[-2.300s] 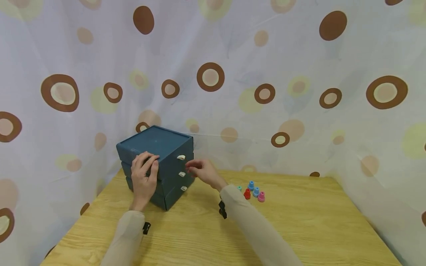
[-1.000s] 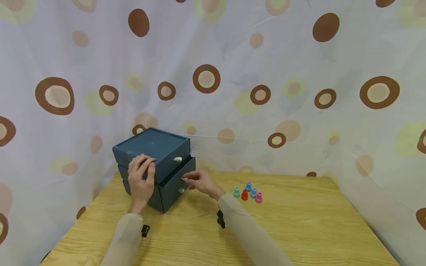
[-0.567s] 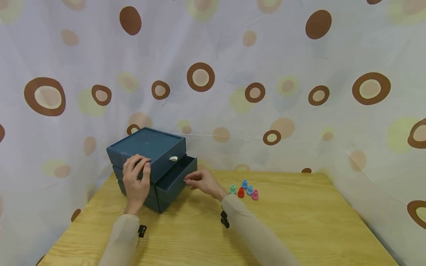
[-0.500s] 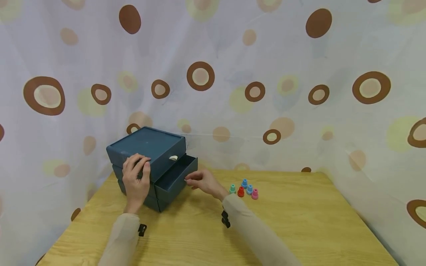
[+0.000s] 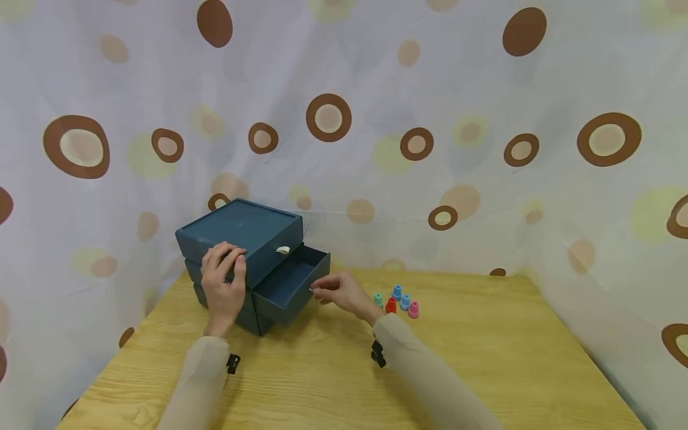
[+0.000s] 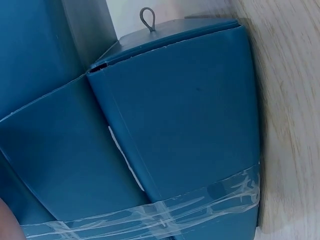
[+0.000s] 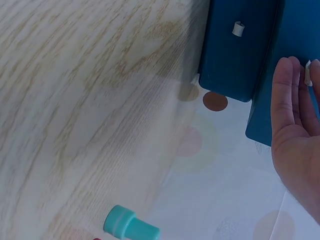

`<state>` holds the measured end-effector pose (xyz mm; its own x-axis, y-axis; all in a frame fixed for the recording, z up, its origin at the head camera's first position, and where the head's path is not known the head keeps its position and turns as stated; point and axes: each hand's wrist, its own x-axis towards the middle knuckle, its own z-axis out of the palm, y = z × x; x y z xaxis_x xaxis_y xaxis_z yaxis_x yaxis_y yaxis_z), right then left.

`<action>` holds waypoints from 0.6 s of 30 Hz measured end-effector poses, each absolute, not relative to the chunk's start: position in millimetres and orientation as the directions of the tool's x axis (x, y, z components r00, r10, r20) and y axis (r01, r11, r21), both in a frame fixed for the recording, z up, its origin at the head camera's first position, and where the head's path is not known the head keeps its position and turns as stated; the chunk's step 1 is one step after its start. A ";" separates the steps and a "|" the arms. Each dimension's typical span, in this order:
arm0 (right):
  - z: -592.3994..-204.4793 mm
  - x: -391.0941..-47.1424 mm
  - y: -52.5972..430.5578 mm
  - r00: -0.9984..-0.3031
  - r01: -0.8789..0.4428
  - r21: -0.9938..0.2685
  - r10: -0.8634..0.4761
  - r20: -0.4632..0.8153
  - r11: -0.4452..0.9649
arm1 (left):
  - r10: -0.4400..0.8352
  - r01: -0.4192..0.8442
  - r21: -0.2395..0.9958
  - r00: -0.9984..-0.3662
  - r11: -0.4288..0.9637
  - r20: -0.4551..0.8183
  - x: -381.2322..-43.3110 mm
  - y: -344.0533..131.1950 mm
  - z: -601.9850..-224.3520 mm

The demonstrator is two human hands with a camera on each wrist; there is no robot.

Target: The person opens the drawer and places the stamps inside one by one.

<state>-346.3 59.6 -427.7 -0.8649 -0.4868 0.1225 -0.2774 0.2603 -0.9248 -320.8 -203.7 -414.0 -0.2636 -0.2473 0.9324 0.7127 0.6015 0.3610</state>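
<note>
A blue three-drawer box stands at the left of the table, its middle drawer pulled well out and bare inside as far as I see. My right hand pinches the small white pull tab on that drawer's front between thumb and fingers. With its fingers over the top front edge, my left hand rests on the near side of the box. In the left wrist view, clear tape runs across the box's side, and only a sliver of my hand shows.
Right of the drawer, several small stepped plastic pieces stand on the wooden table: green, red, blue and pink. A patterned curtain hangs behind. The top drawer's tab overhangs the drawer opening.
My right hand has gone from beside the shut drawers to the middle tab and drawn that drawer outward to the right. The left hand has stayed on the box.
</note>
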 end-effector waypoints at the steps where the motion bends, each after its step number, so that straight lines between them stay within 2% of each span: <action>1: -428.3 -345.7 61.2 -0.862 -0.283 -0.924 -0.490 0.127 0.258 | -0.247 0.712 0.362 -0.266 0.602 0.932 -321.1 -203.5 -414.4; 10: -432.6 -340.9 69.7 -0.865 -0.280 -0.927 -0.484 0.130 0.251 | -0.239 0.712 0.360 -0.269 0.602 0.933 -323.4 -202.8 -418.6; 18: -432.5 -341.4 74.3 -0.857 -0.297 -0.921 -0.497 0.140 0.252 | -0.251 0.738 0.331 -0.222 0.589 0.942 -322.4 -203.1 -415.4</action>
<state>-341.4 74.3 -432.5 -0.8565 -0.4968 0.1400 -0.2966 0.2518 -0.9212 -322.4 -203.1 -415.4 -0.2221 -0.2512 0.9421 0.7376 0.5887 0.3308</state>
